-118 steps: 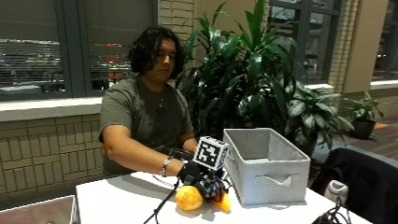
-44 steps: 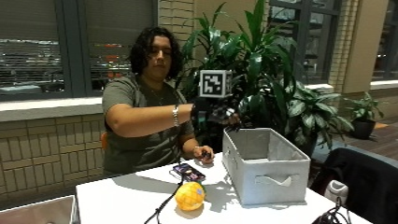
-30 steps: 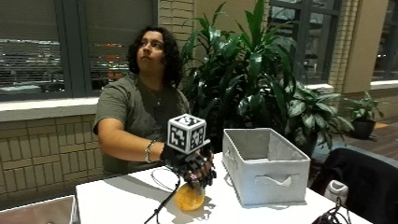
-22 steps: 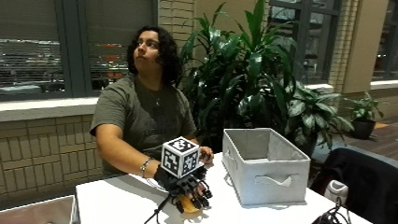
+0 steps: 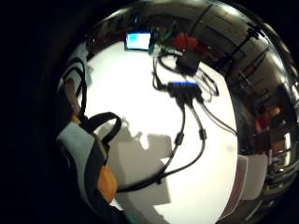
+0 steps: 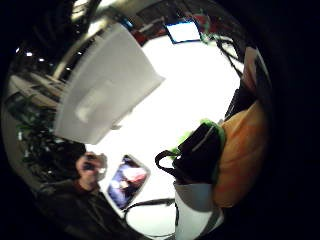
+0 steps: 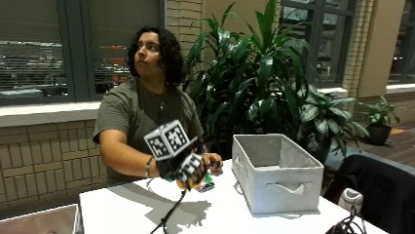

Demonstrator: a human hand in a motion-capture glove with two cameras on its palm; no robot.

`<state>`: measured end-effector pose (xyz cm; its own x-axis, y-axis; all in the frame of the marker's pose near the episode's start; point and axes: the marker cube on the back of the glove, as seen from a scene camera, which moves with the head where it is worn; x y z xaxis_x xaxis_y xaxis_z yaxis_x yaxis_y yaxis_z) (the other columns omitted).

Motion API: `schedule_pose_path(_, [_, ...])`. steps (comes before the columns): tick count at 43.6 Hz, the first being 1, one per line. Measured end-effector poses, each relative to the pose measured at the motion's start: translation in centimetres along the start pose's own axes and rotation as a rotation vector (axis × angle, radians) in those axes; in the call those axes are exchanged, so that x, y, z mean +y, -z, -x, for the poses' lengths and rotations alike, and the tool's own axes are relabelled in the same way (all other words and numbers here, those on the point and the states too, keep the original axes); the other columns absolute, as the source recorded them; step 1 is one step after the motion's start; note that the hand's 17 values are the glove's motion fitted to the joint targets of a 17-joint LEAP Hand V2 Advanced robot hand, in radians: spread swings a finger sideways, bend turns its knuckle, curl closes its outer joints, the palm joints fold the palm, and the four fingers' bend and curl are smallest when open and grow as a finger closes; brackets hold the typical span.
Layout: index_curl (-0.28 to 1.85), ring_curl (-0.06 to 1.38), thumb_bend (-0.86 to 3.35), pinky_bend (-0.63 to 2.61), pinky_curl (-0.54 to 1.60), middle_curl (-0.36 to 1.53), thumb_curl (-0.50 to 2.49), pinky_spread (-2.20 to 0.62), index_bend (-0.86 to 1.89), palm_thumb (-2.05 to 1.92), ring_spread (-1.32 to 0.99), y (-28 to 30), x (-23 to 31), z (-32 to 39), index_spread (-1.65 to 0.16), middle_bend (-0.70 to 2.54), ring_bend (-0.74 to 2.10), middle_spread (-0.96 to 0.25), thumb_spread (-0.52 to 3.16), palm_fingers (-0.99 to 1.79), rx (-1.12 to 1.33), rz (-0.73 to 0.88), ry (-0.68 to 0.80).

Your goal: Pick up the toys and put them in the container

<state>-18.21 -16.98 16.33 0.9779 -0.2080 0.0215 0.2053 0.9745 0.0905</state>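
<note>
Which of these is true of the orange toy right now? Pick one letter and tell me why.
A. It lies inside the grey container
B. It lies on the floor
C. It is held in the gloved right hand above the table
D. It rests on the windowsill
C: the right hand grips the orange toy above the white table, left of the grey container, and the toy sits against the palm.

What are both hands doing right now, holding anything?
Gloved right hand: lifted above the table, gripping the orange toy.
Bare left hand: low beside the grey container; what it holds cannot be told.
</note>
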Motion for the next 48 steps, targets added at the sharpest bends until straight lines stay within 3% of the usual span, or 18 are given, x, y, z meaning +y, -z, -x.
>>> schedule_pose_path(9, [0.61,0.69,0.2,1.19,0.56,0.88,0.56,-0.38,0.54,0.52,-0.45,15.7,-3.9,8.2,-0.41,0.86,1.15,-0.4,1.13,1.01,-0.161,-0.328,0.196])
schedule_pose_path(18, [0.69,0.69,0.17,1.18,0.54,0.92,0.63,-0.39,0.54,0.53,-0.45,23.5,-9.6,14.7,-0.42,0.88,1.15,-0.42,1.06,1.01,-0.263,-0.349,0.286])
schedule_pose_path(30, [0.79,0.67,0.09,1.14,0.51,0.93,0.69,-0.4,0.48,0.45,-0.44,25.0,-17.2,21.9,-0.42,0.83,1.12,-0.42,1.03,0.94,-0.306,-0.294,0.248])
schedule_pose_path(33, [0.8,0.66,0.03,1.11,0.51,0.89,0.65,-0.37,0.43,0.35,-0.41,24.0,-18.0,23.0,-0.41,0.72,1.06,-0.41,1.12,0.68,-0.358,-0.181,0.232])
schedule_pose_path(38, [0.8,0.61,-0.09,1.11,0.54,0.8,0.51,-0.2,0.42,0.06,-0.35,22.3,-18.4,23.3,-0.42,0.48,0.72,-0.32,1.21,-0.13,-0.355,-0.067,0.227])
schedule_pose_path(42, [0.71,0.49,-0.06,1.06,0.45,0.73,0.47,-0.12,0.37,-0.03,-0.34,22.0,-17.9,22.3,-0.45,0.4,0.55,-0.27,1.22,-0.06,-0.331,-0.056,0.226])
schedule_pose_path(48, [0.65,0.43,-0.05,0.93,0.37,0.68,0.41,-0.06,0.36,-0.05,-0.32,22.0,-14.5,20.0,-0.46,0.37,0.56,-0.24,1.25,0.13,-0.254,-0.015,0.296])
